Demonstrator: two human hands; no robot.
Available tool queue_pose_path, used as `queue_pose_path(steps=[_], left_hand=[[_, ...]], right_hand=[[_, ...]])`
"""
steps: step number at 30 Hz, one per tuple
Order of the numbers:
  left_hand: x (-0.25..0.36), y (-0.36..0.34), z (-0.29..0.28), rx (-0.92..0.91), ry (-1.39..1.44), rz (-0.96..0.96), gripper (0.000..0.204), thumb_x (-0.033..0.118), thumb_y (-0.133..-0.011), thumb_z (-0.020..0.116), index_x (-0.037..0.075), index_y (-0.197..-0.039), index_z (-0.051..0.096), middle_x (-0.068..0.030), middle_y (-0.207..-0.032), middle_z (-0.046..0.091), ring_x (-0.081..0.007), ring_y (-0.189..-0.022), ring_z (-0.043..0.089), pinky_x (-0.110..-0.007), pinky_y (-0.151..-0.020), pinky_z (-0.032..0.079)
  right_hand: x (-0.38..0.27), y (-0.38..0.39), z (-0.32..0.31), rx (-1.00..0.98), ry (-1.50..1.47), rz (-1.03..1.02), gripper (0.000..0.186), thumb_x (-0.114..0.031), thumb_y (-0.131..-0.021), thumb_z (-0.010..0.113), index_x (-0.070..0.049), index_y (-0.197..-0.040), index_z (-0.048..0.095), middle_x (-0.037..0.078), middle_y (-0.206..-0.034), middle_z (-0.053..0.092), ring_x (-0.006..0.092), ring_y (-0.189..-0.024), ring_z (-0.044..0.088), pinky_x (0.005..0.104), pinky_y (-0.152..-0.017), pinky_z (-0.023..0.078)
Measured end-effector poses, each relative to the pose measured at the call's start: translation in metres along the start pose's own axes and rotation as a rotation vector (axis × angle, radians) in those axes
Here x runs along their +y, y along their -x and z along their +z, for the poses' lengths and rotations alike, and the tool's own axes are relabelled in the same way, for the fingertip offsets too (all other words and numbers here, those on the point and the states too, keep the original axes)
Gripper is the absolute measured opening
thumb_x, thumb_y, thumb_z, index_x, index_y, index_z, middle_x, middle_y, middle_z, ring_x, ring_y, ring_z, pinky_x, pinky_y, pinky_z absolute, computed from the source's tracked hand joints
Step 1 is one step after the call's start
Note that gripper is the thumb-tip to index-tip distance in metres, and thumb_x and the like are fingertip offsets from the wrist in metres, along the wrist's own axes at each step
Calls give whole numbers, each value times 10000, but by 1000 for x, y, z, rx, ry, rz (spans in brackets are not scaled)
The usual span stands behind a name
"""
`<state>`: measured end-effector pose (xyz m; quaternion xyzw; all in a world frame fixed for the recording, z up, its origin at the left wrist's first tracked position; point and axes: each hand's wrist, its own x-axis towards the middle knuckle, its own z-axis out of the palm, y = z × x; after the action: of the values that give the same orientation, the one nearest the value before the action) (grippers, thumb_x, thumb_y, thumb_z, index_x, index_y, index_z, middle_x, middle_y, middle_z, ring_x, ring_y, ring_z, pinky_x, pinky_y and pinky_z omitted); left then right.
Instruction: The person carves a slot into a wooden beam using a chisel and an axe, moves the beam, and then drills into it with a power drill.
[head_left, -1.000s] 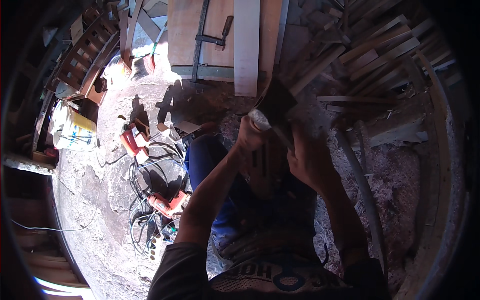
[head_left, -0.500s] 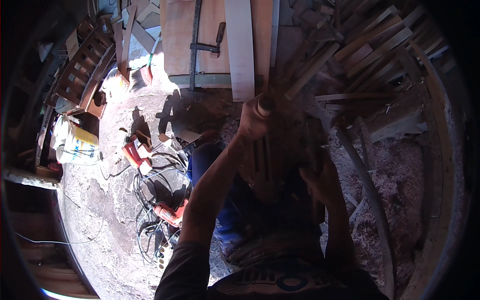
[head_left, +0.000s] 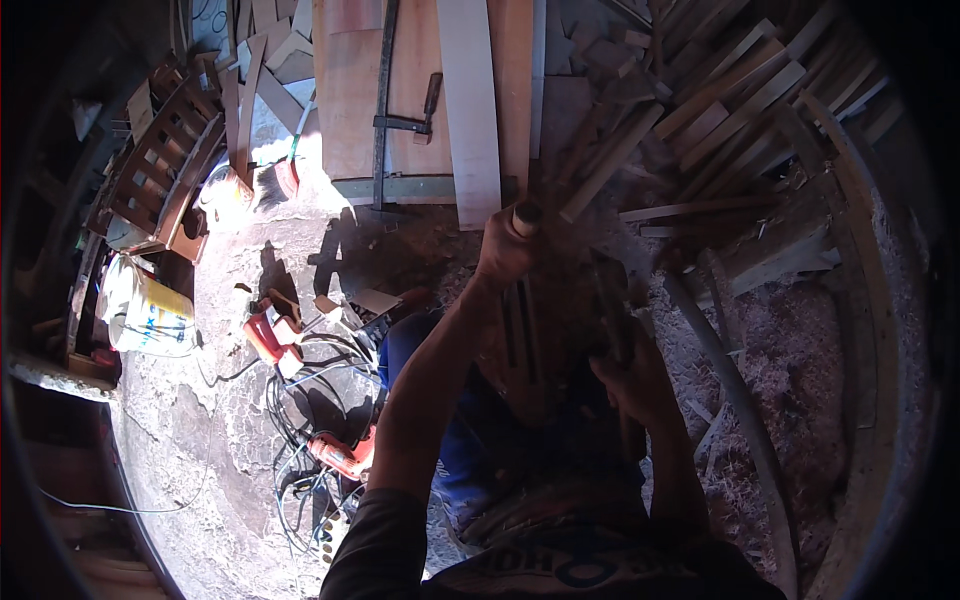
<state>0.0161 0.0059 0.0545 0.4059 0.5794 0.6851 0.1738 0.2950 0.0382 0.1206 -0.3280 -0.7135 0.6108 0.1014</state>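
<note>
My left hand [head_left: 505, 252] is closed around the upright round handle of a chisel [head_left: 527, 217]; its pale end faces up and its blade is hidden. Below that fist, a brown wooden piece [head_left: 518, 345] with long dark slots lies between my legs, in deep shade. My right hand [head_left: 638, 378] grips a dark hammer [head_left: 612, 305] by its handle, to the right of the wooden piece. The hammer's head points away from me, and shadow blurs its outline.
Ahead lie boards [head_left: 470, 110] and a bar clamp [head_left: 384, 120]. Wood offcuts [head_left: 740, 100] pile up at far right. On the left floor are a red power drill [head_left: 343, 453], a red tool [head_left: 268, 335], tangled cables [head_left: 290, 480] and a white bucket [head_left: 150, 308]. Shavings [head_left: 790, 370] cover the right.
The scene has shifted slightly down and left in the view. The hammer's head has come left, nearer the wooden piece. Both hands keep their holds.
</note>
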Motion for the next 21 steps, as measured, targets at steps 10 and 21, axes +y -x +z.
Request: queue_pose_path(steps=[10, 21], left_hand=[[12, -5, -10, 20, 103, 3, 253, 63, -813, 770, 33, -1044, 670, -1, -924, 681, -78, -803, 636, -262, -682, 534], [7, -9, -2, 32, 6, -3, 157, 120, -855, 760, 36, -971, 694, 24, -840, 675, -61, -729, 620, -246, -622, 507]], right_hand=[[1, 8, 4, 29, -42, -21, 538, -65, -869, 691, -48, -1358, 468, 26, -691, 557, 102, -443, 515, 276, -394, 401], [9, 6, 5, 21, -88, 7, 605, -51, -856, 691, 37, -1397, 432, 32, -698, 565, 96, -434, 501, 258, -406, 400]])
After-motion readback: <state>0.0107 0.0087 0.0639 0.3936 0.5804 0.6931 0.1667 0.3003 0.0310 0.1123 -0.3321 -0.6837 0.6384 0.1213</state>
